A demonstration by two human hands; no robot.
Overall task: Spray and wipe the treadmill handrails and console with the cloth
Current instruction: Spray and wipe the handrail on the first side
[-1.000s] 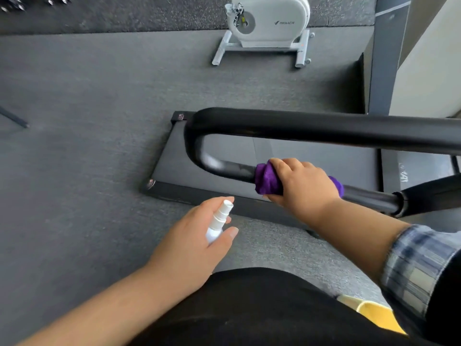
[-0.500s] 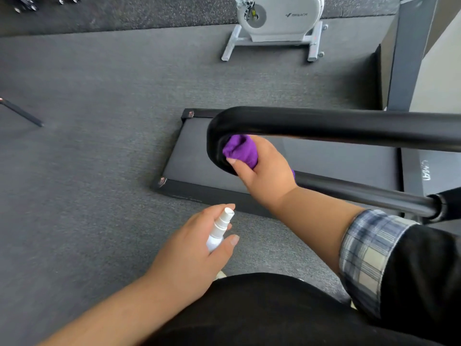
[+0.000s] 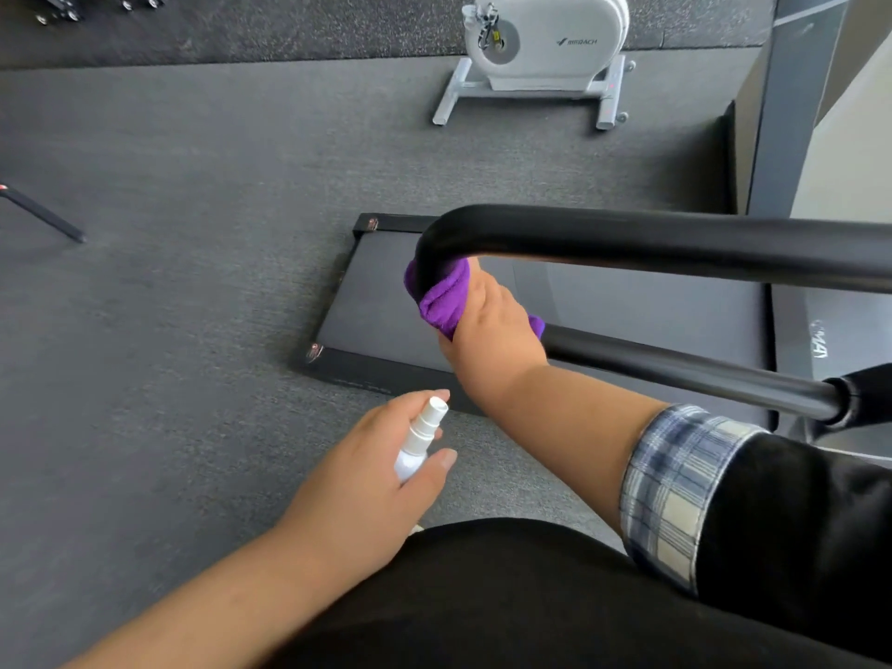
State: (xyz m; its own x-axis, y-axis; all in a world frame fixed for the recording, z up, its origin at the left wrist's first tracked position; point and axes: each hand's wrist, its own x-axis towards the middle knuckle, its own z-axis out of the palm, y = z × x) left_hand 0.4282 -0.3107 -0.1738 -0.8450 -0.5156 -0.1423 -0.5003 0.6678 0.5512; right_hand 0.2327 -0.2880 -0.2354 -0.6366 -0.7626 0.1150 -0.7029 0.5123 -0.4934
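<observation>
— What's changed?
— The right hand [image 3: 487,325], gripping the purple cloth [image 3: 441,301], has slid left along the handrail [image 3: 675,243] onto its bend.
— And the left hand [image 3: 367,480]?
— Holds the spray bottle [image 3: 417,441] near (idle); console remains.

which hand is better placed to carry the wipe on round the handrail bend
Right. The right hand already holds the purple cloth wrapped on the handrail at its bend. The left hand grips the spray bottle, held apart from the rail.
</observation>
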